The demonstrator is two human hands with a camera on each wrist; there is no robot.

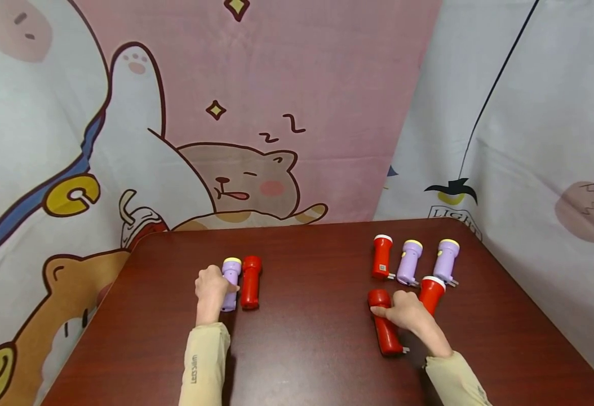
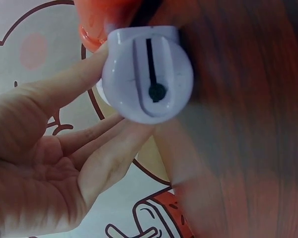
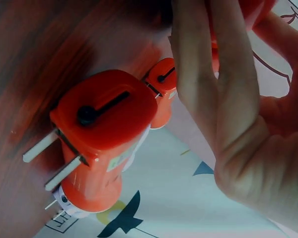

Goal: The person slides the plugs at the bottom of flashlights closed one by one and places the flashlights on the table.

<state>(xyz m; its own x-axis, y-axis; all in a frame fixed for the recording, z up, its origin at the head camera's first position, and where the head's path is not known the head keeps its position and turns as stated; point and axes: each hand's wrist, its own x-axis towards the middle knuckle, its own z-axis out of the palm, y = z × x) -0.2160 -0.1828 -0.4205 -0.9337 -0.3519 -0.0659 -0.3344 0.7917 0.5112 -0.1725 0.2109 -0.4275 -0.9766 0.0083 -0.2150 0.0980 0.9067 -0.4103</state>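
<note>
**Two torches in hand, both close to their neighbours**

I see my left hand [image 1: 211, 287] with its grip closed round a purple torch [image 1: 230, 283] lying on the tabletop [image 1: 307, 338], thumb on one side and fingers under the other, as the left wrist view shows. A red torch [image 1: 251, 281] lies touching it, on the side toward the middle of the tabletop.

My right hand [image 1: 403, 312] has its grip round a second red torch [image 1: 385, 324], which lies nearer me than the far row. Another red torch with a white rim [image 1: 431, 293] lies just beside that hand, on its outer side.

Risks, as I judge them: moving the purple torch could drag or roll its red neighbour, since the two touch. On the right, the white-rimmed torch sits so close to the hand that a knuckle could nudge it into the row behind: one red [image 1: 382, 256] and two purple [image 1: 409, 262] [image 1: 446, 260]. The plug prongs [image 3: 52, 161] folded out of the torch base could catch on the tabletop or scratch it.

Writing: my left sleeve [image 1: 203, 361] carries small lettering I cannot read. The backdrop [image 1: 454, 213] beyond the row shows "LIGH", with the rest cut off. A torch label is too blurred to read.
</note>
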